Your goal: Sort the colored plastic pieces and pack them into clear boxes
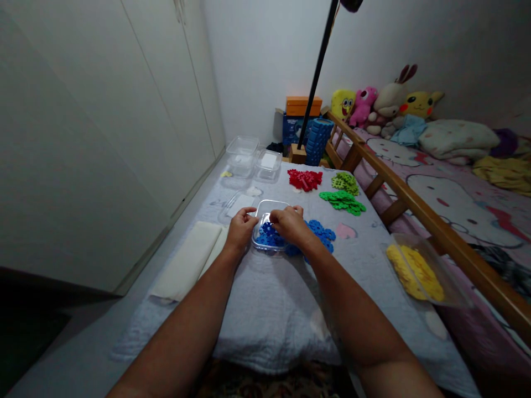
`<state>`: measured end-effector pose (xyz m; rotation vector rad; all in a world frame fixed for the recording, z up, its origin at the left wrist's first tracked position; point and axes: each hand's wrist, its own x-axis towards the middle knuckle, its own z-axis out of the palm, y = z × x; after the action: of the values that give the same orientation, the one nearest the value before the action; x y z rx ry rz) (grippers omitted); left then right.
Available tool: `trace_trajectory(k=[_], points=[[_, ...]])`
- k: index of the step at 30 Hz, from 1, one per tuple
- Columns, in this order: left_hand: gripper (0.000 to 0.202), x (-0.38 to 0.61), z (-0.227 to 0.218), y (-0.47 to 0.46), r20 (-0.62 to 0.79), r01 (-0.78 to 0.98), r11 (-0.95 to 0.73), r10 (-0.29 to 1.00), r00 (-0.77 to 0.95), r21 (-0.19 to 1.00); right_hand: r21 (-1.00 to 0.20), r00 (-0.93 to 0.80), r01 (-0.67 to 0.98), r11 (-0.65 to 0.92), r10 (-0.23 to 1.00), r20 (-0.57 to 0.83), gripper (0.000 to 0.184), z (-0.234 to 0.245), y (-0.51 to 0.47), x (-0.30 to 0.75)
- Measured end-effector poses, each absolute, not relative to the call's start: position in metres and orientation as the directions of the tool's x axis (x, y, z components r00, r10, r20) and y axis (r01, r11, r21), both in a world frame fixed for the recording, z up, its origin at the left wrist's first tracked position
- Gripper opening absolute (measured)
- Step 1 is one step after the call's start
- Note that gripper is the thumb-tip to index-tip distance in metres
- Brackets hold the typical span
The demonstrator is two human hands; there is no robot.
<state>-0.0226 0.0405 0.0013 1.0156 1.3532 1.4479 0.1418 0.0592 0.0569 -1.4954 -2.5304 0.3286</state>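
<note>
A clear plastic container [270, 248] stands in the middle of the table with several blue flower-shaped plastic pieces [267, 236] inside it. My left hand [241, 225] pinches the container's left rim between thumb and fingers. Over its right side is my right hand [290, 223], with fingers curled and pointing down into the container; whatever they hold is hidden. More blue pieces [320, 231] lie in a loose pile on the cloth just right of the container, partly covered by my right wrist.
Red pieces [305, 179], lime pieces [345, 183] and green pieces [343, 202] lie in piles toward the back right. A container of yellow pieces [415, 272] sits at the right edge. Clear containers [243, 149] stand at the back left, a folded cloth [188, 260] nearer. A wooden bed rail [418, 207] borders the right.
</note>
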Motion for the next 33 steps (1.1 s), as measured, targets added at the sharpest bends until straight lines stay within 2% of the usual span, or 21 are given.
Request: trace_trajectory(k=[6,10,13,18,22,26,30,33], points=[[0.043,-0.023,-0.001,0.042,-0.002,-0.056,-0.014,0.962,-0.274,0.998,-0.276,-0.470,0.841,0.466,0.881,0.055,0.025,0.057,0.062,0.146],[0.044,-0.022,0.000,0.041,-0.015,-0.062,-0.003,0.961,-0.277,0.998,-0.355,-0.325,0.863,0.359,0.933,0.154,0.025,0.068,0.072,0.178],[0.044,-0.022,-0.001,0.041,-0.010,-0.056,-0.006,0.961,-0.276,0.998,-0.369,-0.214,0.892,0.262,0.962,0.167,0.025,0.069,0.080,0.209],[0.044,-0.023,-0.004,0.042,0.003,-0.035,-0.013,0.960,-0.279,0.999,-0.277,-0.132,0.949,0.153,0.987,0.092,0.026,0.042,0.079,0.231],[0.044,-0.022,-0.002,0.041,-0.001,-0.036,-0.009,0.960,-0.279,0.999,-0.192,-0.111,0.974,0.123,0.991,0.070,0.035,0.024,0.075,0.224],[0.043,-0.022,0.000,0.040,0.001,-0.040,-0.013,0.960,-0.279,0.999,-0.151,-0.103,0.983,0.106,0.994,0.028,0.031,0.020,0.075,0.219],[0.043,-0.022,-0.001,0.040,0.008,-0.035,-0.018,0.960,-0.281,0.999,-0.198,-0.088,0.976,0.094,0.995,0.036,0.029,0.021,0.075,0.219],[0.044,-0.023,-0.003,0.041,0.013,-0.025,-0.021,0.959,-0.284,0.999,-0.276,-0.066,0.958,0.081,0.996,0.062,0.024,0.021,0.074,0.221]])
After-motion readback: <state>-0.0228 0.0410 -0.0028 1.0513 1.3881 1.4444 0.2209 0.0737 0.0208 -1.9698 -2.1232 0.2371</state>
